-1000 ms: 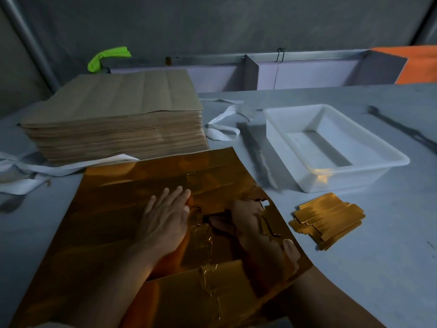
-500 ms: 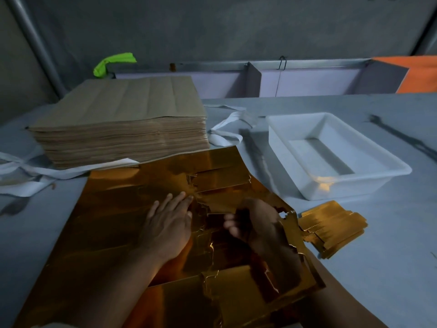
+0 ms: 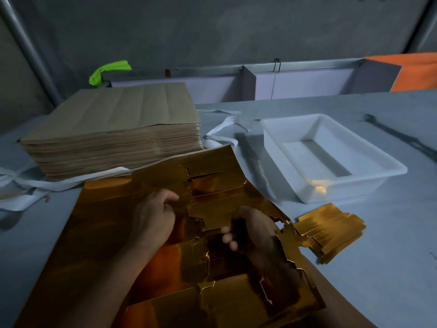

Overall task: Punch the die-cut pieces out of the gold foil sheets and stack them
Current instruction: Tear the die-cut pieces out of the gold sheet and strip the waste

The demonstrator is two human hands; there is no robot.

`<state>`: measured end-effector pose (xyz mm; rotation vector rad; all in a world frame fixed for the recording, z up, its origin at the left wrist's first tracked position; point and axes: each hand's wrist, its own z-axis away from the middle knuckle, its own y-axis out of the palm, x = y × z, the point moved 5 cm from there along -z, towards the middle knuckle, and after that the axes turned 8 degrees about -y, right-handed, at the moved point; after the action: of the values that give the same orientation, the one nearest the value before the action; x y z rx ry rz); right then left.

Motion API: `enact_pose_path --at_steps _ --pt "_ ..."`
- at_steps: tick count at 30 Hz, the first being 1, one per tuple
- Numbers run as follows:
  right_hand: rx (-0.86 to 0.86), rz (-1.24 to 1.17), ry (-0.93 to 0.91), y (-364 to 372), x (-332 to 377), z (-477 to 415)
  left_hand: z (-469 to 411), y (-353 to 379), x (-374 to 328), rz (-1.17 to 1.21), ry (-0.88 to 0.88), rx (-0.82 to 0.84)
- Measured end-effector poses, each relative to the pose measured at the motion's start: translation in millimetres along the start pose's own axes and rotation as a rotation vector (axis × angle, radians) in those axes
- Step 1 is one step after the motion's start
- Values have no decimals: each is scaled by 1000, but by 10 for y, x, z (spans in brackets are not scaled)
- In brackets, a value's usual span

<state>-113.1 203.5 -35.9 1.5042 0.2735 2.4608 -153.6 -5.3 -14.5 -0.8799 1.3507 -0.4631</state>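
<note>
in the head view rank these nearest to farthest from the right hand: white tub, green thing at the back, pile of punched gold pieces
From the right hand, which grips the gold foil sheet:
1. Pile of punched gold pieces: on the table just to the hand's right.
2. White tub: farther back, to the right.
3. Green thing: far back left, by the wall.

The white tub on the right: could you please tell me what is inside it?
The white tub shows only its bare floor. Its near wall hides the strip of floor right behind it; a gold glow there may be a reflection or a piece, I cannot tell.
</note>
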Motion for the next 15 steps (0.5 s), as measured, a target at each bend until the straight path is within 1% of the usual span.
enact_pose_path --at_steps 1,2,3,4,6,8,10,12,15 --pt "4 6 -1 0 -1 -15 -50 -45 -56 -21 60 -58" --pt "5 12 0 1 1 -30 -104 -58 -120 -30 130 -67" --pt "0 18 4 -2 4 -47 -145 -44 -207 -37 200 -27" --pt "-7 25 11 -4 2 -57 -179 3 -282 -49 248 48" --pt "-11 49 27 4 1 -68 -242 171 -332 -149 272 223" --pt "-19 75 53 4 0 -94 -287 328 -272 -300 279 339" --pt "-11 84 104 -2 -9 -104 -305 407 -201 -334 278 385" --pt "-1 95 125 -21 1 -97 -305 436 -143 -327 296 397" --pt "12 131 73 -63 60 -63 -291 440 -130 -358 338 403"
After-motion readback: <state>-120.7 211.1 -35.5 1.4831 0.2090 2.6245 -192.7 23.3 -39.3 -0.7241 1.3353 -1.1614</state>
